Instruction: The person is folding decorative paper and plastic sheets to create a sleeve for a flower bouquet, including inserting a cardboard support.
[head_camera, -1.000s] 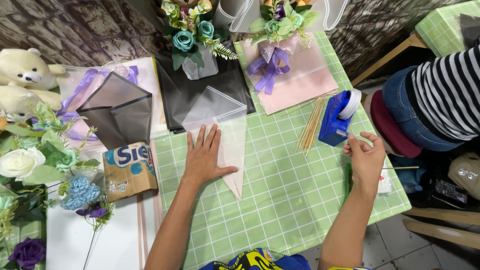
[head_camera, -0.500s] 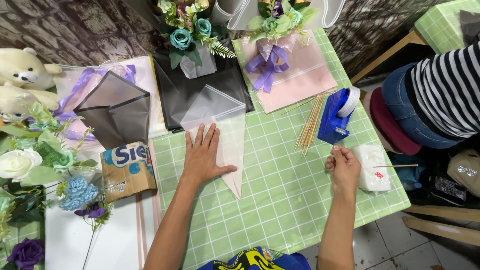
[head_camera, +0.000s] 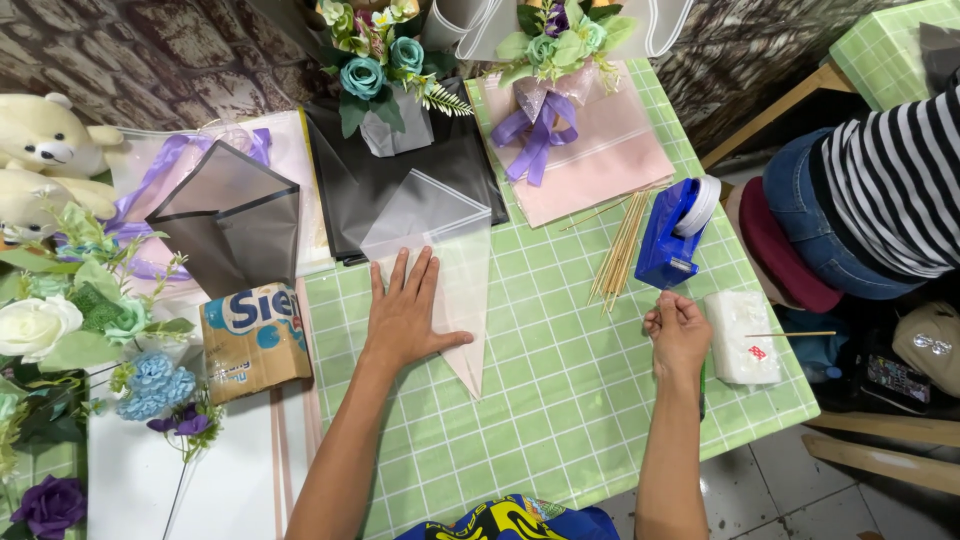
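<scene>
Open mat (head_camera: 560, 400); skewers (head_camera: 622, 250) behind

Left of our left hand we see a small cardboard box (head_camera: 254, 340), with white, blue and purple artificial flowers (head_camera: 60, 340) beyond it and two cream teddy bears (head_camera: 35, 160) further up. Above that hand stand a teal-rose bouquet (head_camera: 385, 75) and a dark grey folded sheet (head_camera: 235, 220). Up from our right hand lie a pink sheet (head_camera: 615, 160) bearing a purple-ribboned bouquet (head_camera: 545, 60). Right of it sits a person in a striped top (head_camera: 890, 190).
</scene>
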